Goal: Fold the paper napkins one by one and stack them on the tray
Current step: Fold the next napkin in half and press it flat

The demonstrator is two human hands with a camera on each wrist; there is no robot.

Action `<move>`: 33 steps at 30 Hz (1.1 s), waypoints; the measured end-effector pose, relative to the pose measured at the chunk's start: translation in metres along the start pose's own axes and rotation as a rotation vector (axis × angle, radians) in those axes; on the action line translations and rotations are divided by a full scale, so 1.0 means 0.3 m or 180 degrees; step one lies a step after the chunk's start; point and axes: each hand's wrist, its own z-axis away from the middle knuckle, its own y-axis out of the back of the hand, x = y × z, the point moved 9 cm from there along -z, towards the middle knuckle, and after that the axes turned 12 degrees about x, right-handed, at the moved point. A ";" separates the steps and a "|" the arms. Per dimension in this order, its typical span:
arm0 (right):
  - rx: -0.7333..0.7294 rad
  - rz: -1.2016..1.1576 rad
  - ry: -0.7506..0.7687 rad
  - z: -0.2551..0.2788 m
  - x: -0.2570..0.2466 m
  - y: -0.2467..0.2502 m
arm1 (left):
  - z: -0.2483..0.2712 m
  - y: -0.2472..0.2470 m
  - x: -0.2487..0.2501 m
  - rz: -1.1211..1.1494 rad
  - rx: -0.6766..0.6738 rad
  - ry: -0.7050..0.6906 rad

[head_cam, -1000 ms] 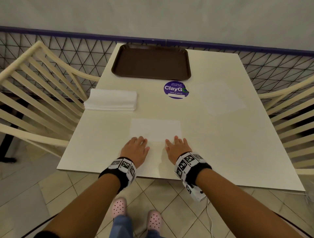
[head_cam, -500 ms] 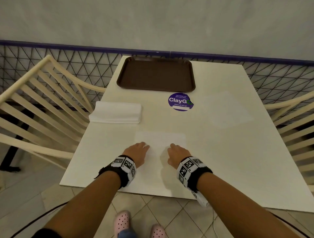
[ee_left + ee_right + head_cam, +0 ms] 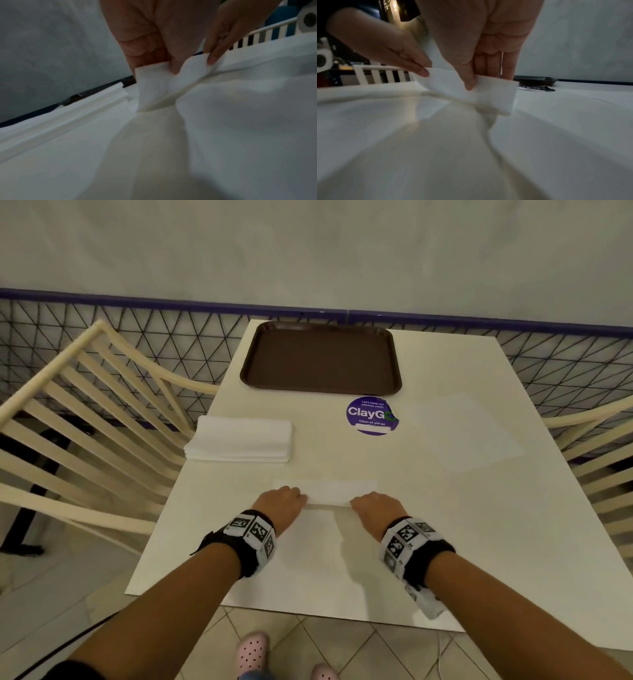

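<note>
A white paper napkin point(image 3: 330, 491) lies on the table near the front edge, its near half lifted and folded towards the far edge. My left hand point(image 3: 284, 501) pinches the napkin's left corner point(image 3: 154, 83) between thumb and fingers. My right hand point(image 3: 373, 503) pinches the right corner point(image 3: 493, 92) the same way. A stack of white napkins point(image 3: 239, 440) sits to the left of the hands. The brown tray point(image 3: 320, 361) stands at the table's far edge with nothing on it.
A loose flat napkin point(image 3: 462, 433) lies on the right half of the white table point(image 3: 445, 525). A round purple sticker point(image 3: 371, 416) sits just in front of the tray. Slatted chairs point(image 3: 85, 412) flank the table, with a mesh fence point(image 3: 171, 337) behind.
Both hands went from lying flat on the napkin's near edge to pinching its corners. They have lifted that edge and carried it away from me over the far half.
</note>
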 end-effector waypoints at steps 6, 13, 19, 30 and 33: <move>0.0289 -0.0355 -0.0096 -0.143 0.006 0.258 | -0.022 0.183 -0.236 0.0069 0.0450 0.0134; 0.0928 -0.0362 -0.0167 -0.361 -0.165 0.540 | -0.058 0.359 -0.605 -0.0048 0.0815 0.0436; 0.1069 -0.0464 -0.0374 -0.504 -0.275 0.578 | -0.076 0.340 -0.801 -0.0188 0.0986 0.0358; 0.0322 -0.0454 -0.0293 -0.552 -0.388 0.256 | -0.073 0.028 -0.743 0.0213 0.1010 -0.0354; 0.0148 -0.0491 -0.0272 -0.533 -0.402 0.189 | -0.050 -0.006 -0.724 0.0161 0.1049 -0.0371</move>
